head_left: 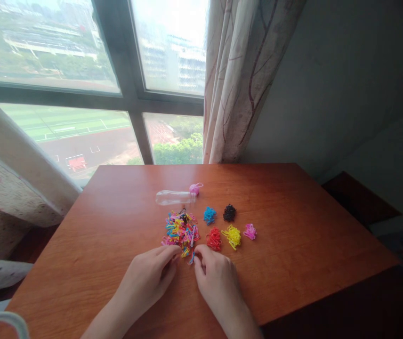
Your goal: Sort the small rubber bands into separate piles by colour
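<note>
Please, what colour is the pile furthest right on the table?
Pink; the pile shows best in the head view.

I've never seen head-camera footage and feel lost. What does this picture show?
No machine here: a person's bare left hand and right hand, seen from a camera worn on the head. On the wooden table, a mixed pile of small colourful pieces lies by both hands. To its right are a blue pile, black pile, red pile, yellow pile and pink pile; beyond it, a clear bottle and a pink looped piece. Whether either hand holds a piece is too small to tell.
</note>
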`<state>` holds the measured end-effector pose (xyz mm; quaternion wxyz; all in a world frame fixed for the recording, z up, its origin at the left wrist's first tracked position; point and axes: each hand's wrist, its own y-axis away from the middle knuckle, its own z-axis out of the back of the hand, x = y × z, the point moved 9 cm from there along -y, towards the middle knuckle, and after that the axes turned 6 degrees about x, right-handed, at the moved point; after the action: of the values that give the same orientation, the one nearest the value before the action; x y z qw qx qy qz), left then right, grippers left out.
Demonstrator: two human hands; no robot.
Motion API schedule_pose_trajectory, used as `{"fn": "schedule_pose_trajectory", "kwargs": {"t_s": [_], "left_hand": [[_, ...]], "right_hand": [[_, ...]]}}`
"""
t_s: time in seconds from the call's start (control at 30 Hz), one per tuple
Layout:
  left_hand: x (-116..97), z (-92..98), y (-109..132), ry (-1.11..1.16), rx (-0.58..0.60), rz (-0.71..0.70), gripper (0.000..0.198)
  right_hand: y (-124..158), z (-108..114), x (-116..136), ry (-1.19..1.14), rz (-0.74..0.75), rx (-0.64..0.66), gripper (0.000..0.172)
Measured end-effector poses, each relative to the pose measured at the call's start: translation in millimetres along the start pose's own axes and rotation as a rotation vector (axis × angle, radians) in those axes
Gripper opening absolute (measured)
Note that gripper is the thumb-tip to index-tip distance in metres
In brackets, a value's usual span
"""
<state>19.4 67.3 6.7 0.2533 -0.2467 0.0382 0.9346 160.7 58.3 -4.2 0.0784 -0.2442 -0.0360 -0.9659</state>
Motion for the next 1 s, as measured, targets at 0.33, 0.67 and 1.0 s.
{"fn": "schedule_pose_trajectory", "kwargs": {"t_s": [0.33,0.67,1.0], "left_hand": [[-7.4,-11.2,-1.6,-0.028,0.079,-0.02,0.019],[-7.1,-15.7,-1.4,-0.061,0.108,0.001,0.02],[-1.4,-2.7,-0.5,0.049,-0.004,0.027,0.017]], "right_hand": [[4.3,1.7,4.4,-0.017,0.063,-0.05,0.013],[6.7,4.9,6.9,-0.065,0.06,-0.061,0.012],[4.9,-0.9,4.7,-0.059,0.058,-0.063,0.011]]}}
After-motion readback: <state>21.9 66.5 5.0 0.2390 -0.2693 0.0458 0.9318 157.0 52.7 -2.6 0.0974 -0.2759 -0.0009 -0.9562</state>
